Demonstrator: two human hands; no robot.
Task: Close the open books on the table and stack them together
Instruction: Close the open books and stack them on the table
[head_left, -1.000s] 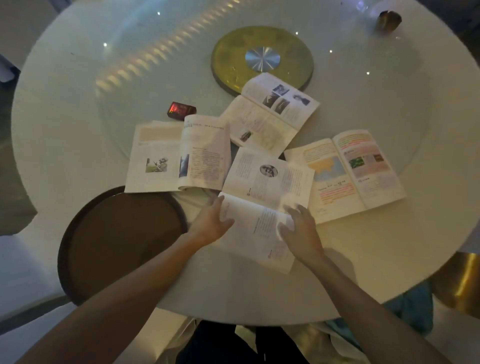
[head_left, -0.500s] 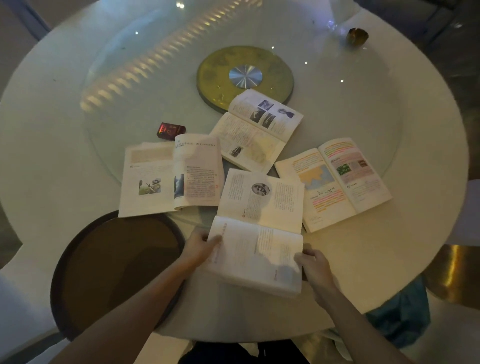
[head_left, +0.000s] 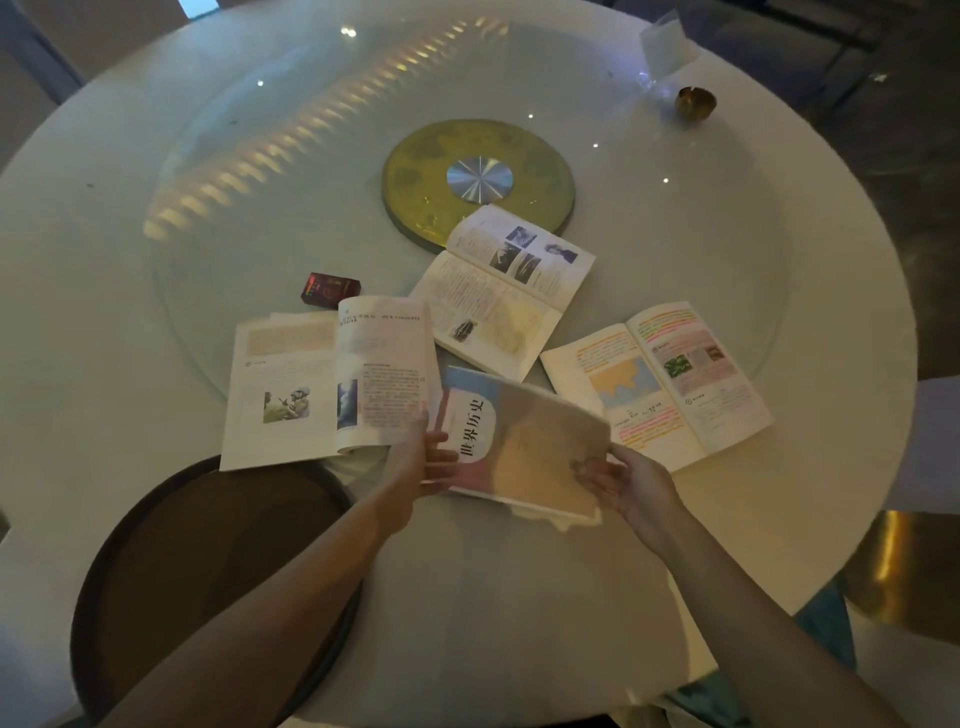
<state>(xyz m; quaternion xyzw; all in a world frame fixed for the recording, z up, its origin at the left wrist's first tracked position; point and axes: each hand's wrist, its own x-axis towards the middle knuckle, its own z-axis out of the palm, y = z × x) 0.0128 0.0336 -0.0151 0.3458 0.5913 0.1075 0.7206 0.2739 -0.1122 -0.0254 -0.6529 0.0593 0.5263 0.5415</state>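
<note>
Near book (head_left: 519, 441) now shut, cover up; left fingers (head_left: 439, 460) and right fingers (head_left: 592, 470) pinch its ends, long axis running between them.

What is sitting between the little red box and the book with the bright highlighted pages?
In the head view, between the red box and the highlighted book lies another open book with black-and-white photos, its far corner overlapping the gold disc.
</note>
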